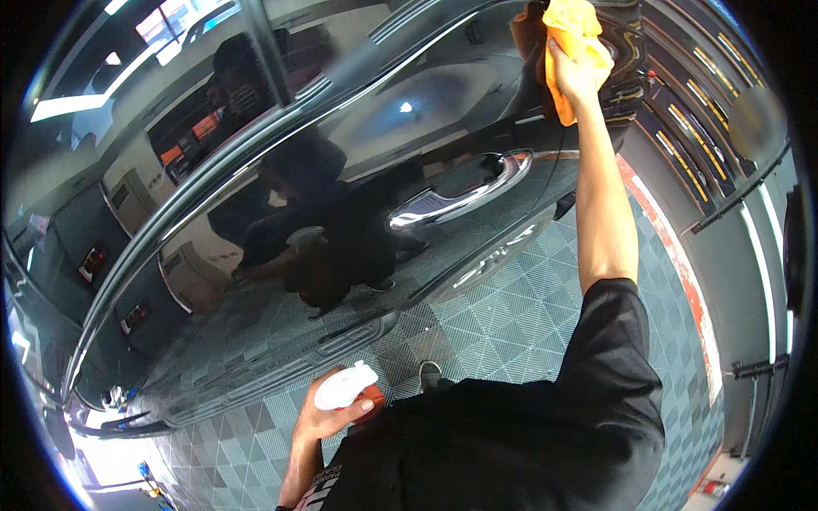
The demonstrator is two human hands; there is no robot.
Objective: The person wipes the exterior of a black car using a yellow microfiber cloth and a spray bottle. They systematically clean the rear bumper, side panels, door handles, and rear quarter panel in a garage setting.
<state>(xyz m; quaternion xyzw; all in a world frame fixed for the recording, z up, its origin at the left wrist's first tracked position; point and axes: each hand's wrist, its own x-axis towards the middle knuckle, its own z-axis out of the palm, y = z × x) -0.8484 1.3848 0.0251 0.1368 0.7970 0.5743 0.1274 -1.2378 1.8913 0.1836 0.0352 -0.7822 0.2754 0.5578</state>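
Note:
My right hand (575,72) is closed round a folded orange cloth (573,25), at the glossy black panel of a car (460,102) toward the upper right. Below and left of it is a chrome door handle (443,200). My left hand (328,413) is low in the view, near my body, its fingers wrapped round a white plastic container (341,387); something red shows beside it under my fingers, too hidden to name. The bodywork carries strong reflections of the room and of a dark figure.
A running board (349,341) runs along the car's lower edge, above a grey tiled floor (511,332) where one shoe (430,371) shows. On the right stand a dark panelled wall (745,281) with yellow-striped slats, a red and white floor border (699,315) and a metal rail (724,204).

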